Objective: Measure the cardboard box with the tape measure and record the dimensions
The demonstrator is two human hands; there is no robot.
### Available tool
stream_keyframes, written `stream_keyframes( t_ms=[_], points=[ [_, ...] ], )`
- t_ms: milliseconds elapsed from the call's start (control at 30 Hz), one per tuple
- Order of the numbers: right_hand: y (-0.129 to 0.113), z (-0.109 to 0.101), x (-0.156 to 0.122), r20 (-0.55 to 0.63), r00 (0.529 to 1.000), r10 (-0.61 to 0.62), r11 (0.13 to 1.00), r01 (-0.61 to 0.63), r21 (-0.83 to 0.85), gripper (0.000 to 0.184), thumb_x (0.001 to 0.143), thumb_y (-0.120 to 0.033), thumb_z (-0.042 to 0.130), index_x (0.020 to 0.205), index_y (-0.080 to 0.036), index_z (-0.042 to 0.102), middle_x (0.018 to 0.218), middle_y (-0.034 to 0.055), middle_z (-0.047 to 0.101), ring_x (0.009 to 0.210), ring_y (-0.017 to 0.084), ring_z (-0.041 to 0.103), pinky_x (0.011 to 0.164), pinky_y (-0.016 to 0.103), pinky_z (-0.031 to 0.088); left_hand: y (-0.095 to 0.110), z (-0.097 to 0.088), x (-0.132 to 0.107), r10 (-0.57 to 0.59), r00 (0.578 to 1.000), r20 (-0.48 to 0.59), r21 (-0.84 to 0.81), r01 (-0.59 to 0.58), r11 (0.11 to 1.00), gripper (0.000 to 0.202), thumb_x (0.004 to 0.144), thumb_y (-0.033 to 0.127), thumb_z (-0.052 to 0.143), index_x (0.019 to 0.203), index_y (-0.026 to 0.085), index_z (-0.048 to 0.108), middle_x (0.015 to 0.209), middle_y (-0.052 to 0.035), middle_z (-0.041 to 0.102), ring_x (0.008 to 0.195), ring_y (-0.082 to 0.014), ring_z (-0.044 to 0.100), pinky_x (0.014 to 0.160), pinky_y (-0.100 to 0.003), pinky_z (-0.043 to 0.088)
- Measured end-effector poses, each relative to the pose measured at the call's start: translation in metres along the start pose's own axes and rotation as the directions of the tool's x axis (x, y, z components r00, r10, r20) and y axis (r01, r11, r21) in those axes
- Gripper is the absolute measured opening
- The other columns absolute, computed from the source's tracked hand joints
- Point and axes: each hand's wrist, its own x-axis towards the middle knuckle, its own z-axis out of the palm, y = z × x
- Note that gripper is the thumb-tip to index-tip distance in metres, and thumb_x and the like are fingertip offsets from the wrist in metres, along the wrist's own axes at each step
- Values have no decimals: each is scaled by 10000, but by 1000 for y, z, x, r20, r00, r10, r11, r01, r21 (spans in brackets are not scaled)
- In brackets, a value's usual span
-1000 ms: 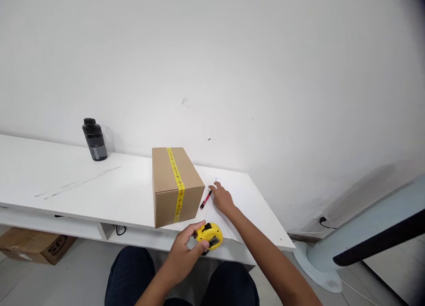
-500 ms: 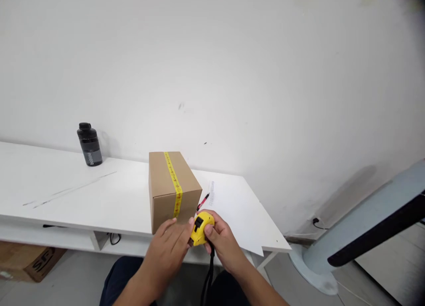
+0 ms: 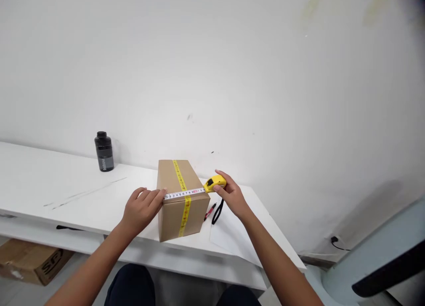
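A brown cardboard box point(image 3: 171, 222) with yellow printed tape point(image 3: 180, 175) stands on the white desk. Across the near part of its top lies the white blade point(image 3: 184, 193) of a tape measure, pulled out of its yellow case point(image 3: 215, 182). My right hand point(image 3: 233, 193) is closed around the case at the box's right edge, and a black wrist strap point(image 3: 217, 212) hangs below. At the top's left edge, the fingers of my left hand point(image 3: 142, 206) hold the blade's end; the tip itself is hidden by them.
To the right of the box lie a red pen point(image 3: 210, 212) and white paper point(image 3: 229, 233). A dark bottle point(image 3: 104, 153) stands at the back left of the desk point(image 3: 76, 186). Another carton point(image 3: 29, 262) is on the floor, lower left. A pale rounded column point(image 3: 381, 235) rises at right.
The tape measure has gone from in front of the box up onto its top, and its blade is drawn out. My hands have moved apart, left and right. The view has shifted slightly.
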Motion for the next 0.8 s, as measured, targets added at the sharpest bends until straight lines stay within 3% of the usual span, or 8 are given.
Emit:
stream_keyframes(
  t_ms=[267,500,800],
  points=[
    [17,-17,-9,-50,994,94,996,-94,3,615,772,-490,773,1310,-234,617,1077,58,710,965,232,657,843,384,565,-13,-7,-12,113,991,78,0,-113,994,244,918,137,620,1147,221,634,926,-4,757,738,-159,647,821,-362,458],
    [16,-15,-13,-16,995,98,995,-99,-20,607,807,-491,752,1338,-243,594,1114,57,707,1020,232,660,904,398,554,-11,-5,-5,109,989,101,-110,-98,989,450,902,146,622,1340,224,561,1182,-52,744,878,-188,703,819,-368,507],
    [15,-12,-13,-33,995,93,996,-94,-12,563,807,-479,755,1299,-245,613,1106,55,688,1006,227,651,888,387,554,-9,-8,0,88,977,192,-198,-49,979,549,907,112,536,1444,216,486,1191,-77,737,823,-204,695,768,-371,498]
  ],
)
